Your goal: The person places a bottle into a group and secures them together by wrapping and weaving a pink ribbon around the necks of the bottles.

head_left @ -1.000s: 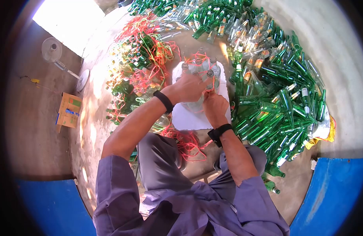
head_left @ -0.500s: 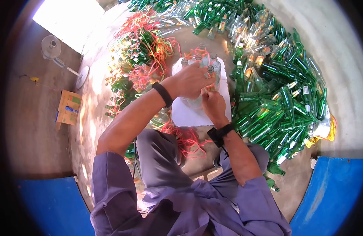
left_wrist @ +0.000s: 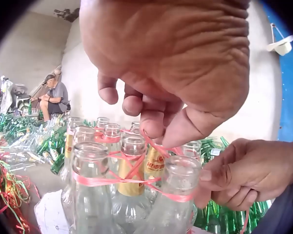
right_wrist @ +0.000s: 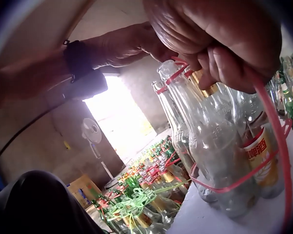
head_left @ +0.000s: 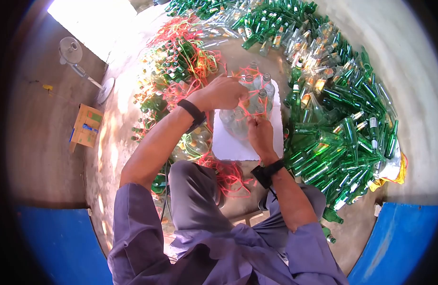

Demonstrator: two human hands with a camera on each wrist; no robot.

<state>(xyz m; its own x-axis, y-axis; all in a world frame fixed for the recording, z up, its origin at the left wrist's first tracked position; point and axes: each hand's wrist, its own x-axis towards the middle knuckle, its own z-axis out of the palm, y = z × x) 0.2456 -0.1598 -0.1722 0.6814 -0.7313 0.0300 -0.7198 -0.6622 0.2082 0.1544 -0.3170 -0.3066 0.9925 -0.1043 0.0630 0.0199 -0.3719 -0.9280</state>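
Note:
Several clear glass bottles (left_wrist: 90, 195) stand in a tight cluster on a white board (head_left: 223, 147). Pink plastic string (left_wrist: 95, 181) loops round their necks, and another loop (right_wrist: 224, 189) circles the bodies lower down. Over the bottle tops, my left hand (head_left: 223, 92) pinches the string between thumb and forefinger, as the left wrist view shows. My right hand (head_left: 261, 135) grips string at the cluster's near right side, close against a bottle neck. A length of it hangs below that fist in the right wrist view. Some bottles carry gold labels (left_wrist: 131, 183).
Loose green bottles (head_left: 333, 137) lie heaped at the right and far side. Bundled bottles (head_left: 169, 66) with red and green string stand at the left. A fan (head_left: 71, 50), a cardboard box (head_left: 87, 126) and a seated person (left_wrist: 55, 95) are farther off.
My left hand has drawn away from the right one, toward the left and slightly up, uncovering more bottle necks. My right hand stays at the cluster's near right side. The head view has shifted slightly.

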